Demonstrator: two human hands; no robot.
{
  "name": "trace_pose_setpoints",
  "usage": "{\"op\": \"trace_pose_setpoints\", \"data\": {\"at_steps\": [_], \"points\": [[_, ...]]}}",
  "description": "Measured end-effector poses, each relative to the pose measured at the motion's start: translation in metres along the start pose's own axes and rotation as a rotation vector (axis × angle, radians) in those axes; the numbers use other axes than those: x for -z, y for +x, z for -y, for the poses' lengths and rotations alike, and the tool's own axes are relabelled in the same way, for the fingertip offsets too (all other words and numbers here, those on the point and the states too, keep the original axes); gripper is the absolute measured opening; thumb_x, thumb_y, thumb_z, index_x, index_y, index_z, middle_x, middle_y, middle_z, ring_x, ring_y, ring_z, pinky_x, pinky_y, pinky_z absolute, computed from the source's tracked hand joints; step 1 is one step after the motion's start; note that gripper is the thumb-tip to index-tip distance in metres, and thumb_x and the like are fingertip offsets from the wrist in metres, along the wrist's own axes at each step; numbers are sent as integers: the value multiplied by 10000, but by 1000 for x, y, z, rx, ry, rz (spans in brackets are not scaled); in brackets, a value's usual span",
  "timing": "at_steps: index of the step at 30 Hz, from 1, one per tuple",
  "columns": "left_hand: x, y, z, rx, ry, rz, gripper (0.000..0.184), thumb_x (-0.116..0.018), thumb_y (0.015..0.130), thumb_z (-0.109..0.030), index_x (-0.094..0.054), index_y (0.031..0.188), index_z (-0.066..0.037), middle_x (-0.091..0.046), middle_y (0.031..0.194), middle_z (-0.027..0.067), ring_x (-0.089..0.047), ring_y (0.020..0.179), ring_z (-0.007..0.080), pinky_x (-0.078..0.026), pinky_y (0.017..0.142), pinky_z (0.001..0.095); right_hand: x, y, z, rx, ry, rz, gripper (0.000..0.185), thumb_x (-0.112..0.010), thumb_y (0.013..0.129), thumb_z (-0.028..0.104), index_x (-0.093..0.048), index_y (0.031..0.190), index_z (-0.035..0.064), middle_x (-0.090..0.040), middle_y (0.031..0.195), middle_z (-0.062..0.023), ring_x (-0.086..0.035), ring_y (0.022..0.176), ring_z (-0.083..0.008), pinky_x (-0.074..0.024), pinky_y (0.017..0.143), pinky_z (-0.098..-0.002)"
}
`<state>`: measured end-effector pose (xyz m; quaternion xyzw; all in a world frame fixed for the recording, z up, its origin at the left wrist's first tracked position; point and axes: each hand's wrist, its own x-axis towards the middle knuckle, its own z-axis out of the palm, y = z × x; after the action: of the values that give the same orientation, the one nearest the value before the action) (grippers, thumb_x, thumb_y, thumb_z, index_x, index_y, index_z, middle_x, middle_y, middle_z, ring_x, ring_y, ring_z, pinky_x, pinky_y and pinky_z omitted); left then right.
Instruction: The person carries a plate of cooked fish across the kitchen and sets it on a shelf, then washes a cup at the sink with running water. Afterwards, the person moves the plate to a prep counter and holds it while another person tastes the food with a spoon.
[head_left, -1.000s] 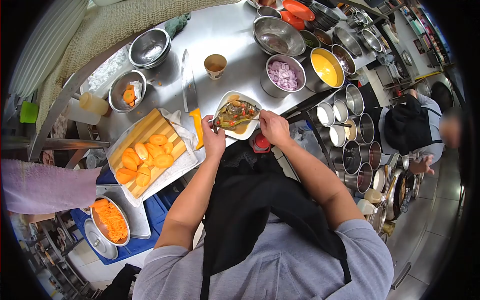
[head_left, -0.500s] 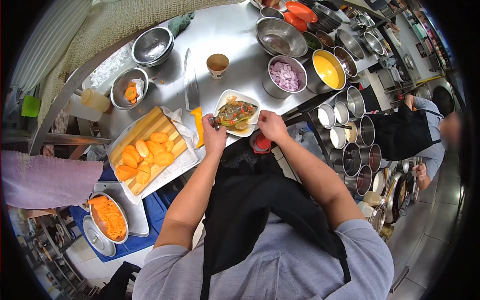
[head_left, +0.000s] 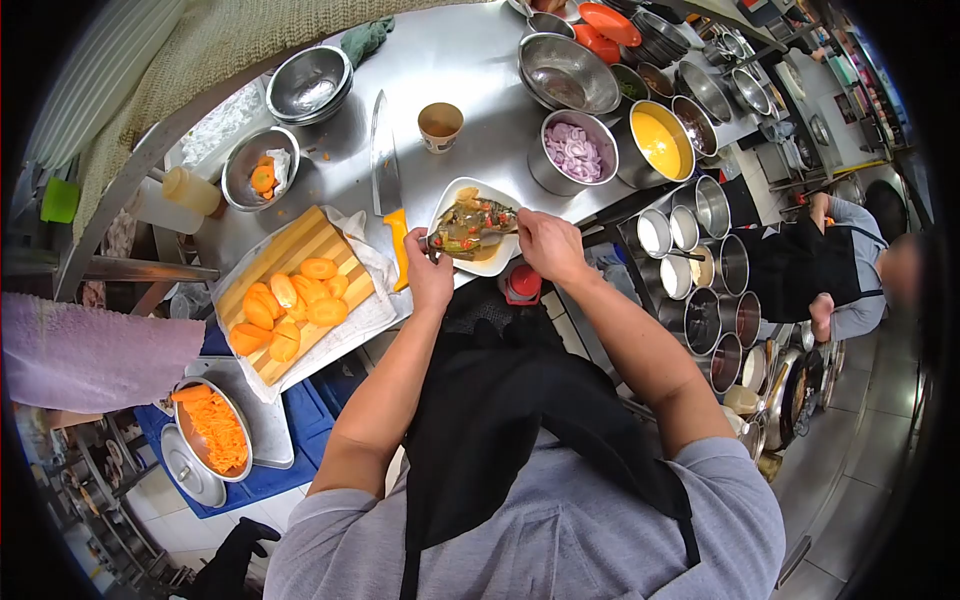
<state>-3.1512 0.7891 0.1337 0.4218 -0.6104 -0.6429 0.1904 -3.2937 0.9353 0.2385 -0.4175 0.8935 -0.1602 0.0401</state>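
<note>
A small white dish (head_left: 489, 268) with rounded corners stands near the front edge of the steel table. Over it is a dark, glossy piece of food (head_left: 470, 226) with red bits and brown sauce; its exact kind is unclear. My left hand (head_left: 430, 268) is closed, its fingers pinching the food's left end at the dish's rim. At the other end, my right hand (head_left: 551, 246) is closed with its fingertips on the food's right tip. A yellow-handled knife (head_left: 386, 165) lies left of the dish, and a paper cup (head_left: 440, 127) stands behind it.
Carrot pieces lie on a wooden board (head_left: 341, 248) at left. Shredded carrot fills a bowl (head_left: 217, 432) below. Pots of sliced onion (head_left: 573, 153) and yellow liquid (head_left: 661, 142) stand at right, near several metal bowls. A co-worker (head_left: 815, 260) is at far right.
My right hand has come inward from the dish's right rim onto the food. The food now stretches between both hands. The co-worker's lower hand has drawn toward their body.
</note>
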Motion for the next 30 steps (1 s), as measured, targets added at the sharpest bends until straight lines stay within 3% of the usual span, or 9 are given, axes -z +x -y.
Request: {"op": "trace_pose_setpoints", "data": {"at_steps": [5, 15, 17, 23, 30], "points": [[2, 1, 15, -107, 19, -23, 524, -607, 824, 53, -418, 1294, -85, -611, 1063, 164, -628, 956, 293, -500, 844, 402, -14, -19, -14, -68, 15, 57, 80, -575, 873, 137, -579, 916, 70, -667, 829, -148, -659, 820, -396, -517, 698, -519], [0, 4, 19, -183, 15, -25, 515, -609, 820, 52, -426, 1284, -74, -616, 1069, 159, -623, 953, 282, -502, 847, 388, -34, -25, -17, -90, 127, -16, 95, -584, 880, 159, -597, 919, 73, -672, 834, -155, -655, 830, -406, -513, 713, -515], [-1, 2, 12, -147, 30, -23, 533, -614, 816, 50, -423, 1298, -73, -618, 1056, 157, -631, 935, 265, -533, 783, 376, -40, -24, -17, -258, 187, 126, 151, -613, 848, 202, -625, 910, 65, -680, 820, -176, -658, 816, -409, -508, 710, -507], [1, 6, -11, 33, -94, 40, 551, -596, 851, 54, -406, 1354, -69, -586, 1162, 160, -660, 899, 233, -600, 667, 323, -24, -9, -13, -360, 282, 145, 153, -588, 819, 197, -658, 875, 73, -701, 849, -175, -675, 872, -392, -522, 780, -495], [6, 2, -16, 99, -214, 111, 592, -593, 863, 62, -373, 1396, -74, -548, 1238, 196, -667, 889, 229, -597, 688, 302, -20, 29, 11, -213, 206, 113, 134, -594, 832, 187, -646, 896, 81, -702, 828, -159, -681, 838, -387, -522, 736, -508]]}}
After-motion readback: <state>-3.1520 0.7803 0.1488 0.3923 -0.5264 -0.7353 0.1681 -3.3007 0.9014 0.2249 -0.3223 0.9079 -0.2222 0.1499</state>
